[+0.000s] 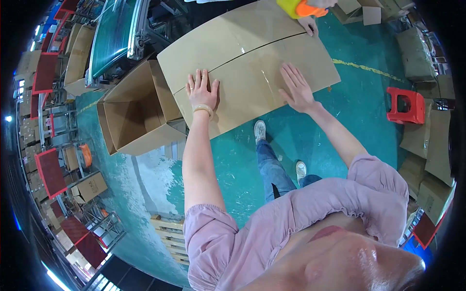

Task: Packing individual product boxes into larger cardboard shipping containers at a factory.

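Observation:
A large cardboard box (245, 72) lies in front of me, its top flaps folded down and meeting along a dark seam. My left hand (200, 92) rests flat on the near-left part of the top, fingers spread, a bangle at its wrist. Over the near-right edge, my right hand (297, 91) lies with fingers stretched out on the cardboard. Neither hand holds anything. At the far right end of the seam another person's hand (308, 25) touches the box. Just above that hand is an orange and yellow object (303, 8), partly cut off, whose kind I cannot make out.
An open cardboard box (138, 109) stands at the left against the large one. Behind it runs a green conveyor belt (115, 36). A red plastic stool (407, 105) and stacked cartons (427, 140) stand at the right. A wooden pallet (170, 237) lies on the green floor.

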Demonstrator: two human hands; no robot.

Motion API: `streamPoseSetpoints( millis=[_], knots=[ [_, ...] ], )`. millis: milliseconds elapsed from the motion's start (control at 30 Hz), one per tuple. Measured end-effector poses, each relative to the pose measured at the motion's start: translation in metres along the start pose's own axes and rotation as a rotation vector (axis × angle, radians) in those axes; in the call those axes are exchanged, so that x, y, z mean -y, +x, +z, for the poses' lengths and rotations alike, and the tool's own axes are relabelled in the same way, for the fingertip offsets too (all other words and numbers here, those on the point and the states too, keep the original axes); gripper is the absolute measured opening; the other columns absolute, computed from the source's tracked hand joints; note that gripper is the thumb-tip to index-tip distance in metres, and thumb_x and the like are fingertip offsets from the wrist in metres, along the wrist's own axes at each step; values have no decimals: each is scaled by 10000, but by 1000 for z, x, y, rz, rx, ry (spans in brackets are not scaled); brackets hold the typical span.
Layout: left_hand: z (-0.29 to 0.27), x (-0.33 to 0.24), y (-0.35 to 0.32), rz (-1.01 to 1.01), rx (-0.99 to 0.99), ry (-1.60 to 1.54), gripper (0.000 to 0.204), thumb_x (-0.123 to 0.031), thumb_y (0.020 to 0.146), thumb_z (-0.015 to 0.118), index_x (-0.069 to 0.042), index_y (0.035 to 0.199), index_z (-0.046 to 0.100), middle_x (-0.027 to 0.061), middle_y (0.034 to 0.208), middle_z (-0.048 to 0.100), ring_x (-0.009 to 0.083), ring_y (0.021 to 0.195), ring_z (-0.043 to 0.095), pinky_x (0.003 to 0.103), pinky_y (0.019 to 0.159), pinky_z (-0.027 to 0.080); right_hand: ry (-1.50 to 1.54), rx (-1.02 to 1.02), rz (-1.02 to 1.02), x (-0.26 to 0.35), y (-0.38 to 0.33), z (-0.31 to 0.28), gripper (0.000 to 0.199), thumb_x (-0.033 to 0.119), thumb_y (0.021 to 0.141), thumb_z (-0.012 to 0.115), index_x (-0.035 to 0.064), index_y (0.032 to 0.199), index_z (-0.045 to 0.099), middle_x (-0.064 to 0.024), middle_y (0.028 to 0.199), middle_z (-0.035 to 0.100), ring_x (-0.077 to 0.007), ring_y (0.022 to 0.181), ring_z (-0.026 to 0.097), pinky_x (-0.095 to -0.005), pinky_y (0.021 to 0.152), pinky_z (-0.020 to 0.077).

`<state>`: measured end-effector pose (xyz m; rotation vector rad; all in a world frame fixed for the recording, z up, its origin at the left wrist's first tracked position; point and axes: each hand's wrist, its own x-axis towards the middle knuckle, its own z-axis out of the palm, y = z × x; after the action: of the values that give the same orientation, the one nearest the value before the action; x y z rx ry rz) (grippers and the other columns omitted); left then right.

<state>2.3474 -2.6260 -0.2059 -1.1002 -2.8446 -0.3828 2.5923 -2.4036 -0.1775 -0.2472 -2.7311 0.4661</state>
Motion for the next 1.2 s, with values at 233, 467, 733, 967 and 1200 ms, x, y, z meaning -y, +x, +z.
streamPoseSetpoints(
  millis=[233,467,733,967,1200],
  knots=[
    [3,0,0,-14,18,8,579,-508,876,421,-205,1367,373,54,1436,315,298,1351,204,441,1097,119,-131,31,64,-19,-15,2,642,271,848,534,2,1370,274,-168,1433,261,-321,1337,231,-424,1093,196],
    [4,0,0,-8,-19,-13,582,-513,868,435,-194,1353,394,62,1423,336,315,1344,214,453,1093,138,13,68,-51,5,-10,11,634,252,833,548,5,1360,296,-156,1420,291,-316,1329,251,-426,1088,208],
    [8,2,-1,48,-146,-10,536,-494,866,462,-156,1282,484,89,1345,439,347,1289,317,470,1063,221,10,29,-44,9,-6,25,615,223,819,571,5,1344,336,-160,1408,316,-320,1312,288,-418,1085,213],
    [4,5,-11,42,-271,-26,417,-431,840,546,-123,1113,614,79,1230,545,349,1202,426,462,996,318,-37,-66,84,-83,46,-27,891,271,689,721,4,1388,237,-174,1436,265,-326,1325,256,-399,1082,227],
    [5,-6,-35,-58,-409,-50,328,-370,771,648,-85,929,678,37,1124,605,336,1114,497,442,913,382,-149,723,-17,-152,135,-50,1085,330,511,823,16,1378,251,-168,1437,251,-314,1345,200,-373,1098,226]
  ],
)
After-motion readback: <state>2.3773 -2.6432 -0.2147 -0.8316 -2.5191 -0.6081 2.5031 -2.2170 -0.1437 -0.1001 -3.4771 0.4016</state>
